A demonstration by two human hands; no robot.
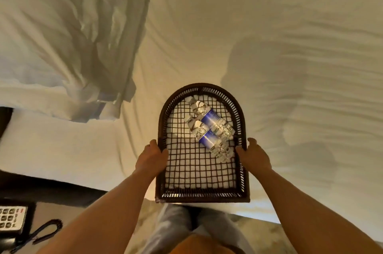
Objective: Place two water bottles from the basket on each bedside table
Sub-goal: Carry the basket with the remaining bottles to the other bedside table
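A dark wicker basket [202,194] with an arched far end and an open grid floor sits on the white bed. Two clear water bottles with blue labels lie side by side in its far right part, caps pointing away to the left: one bottle [210,117] farther, the other bottle [209,139] nearer. My left hand [152,157] grips the basket's left rim. On the right rim my right hand [251,154] holds on, just beside the nearer bottle's base.
The white bed sheet [269,36] fills most of the view, with a rumpled pillow or duvet [62,46] at the upper left. At the lower left a bedside table [51,210] carries a telephone [12,218] with a coiled cord. My legs show below the basket.
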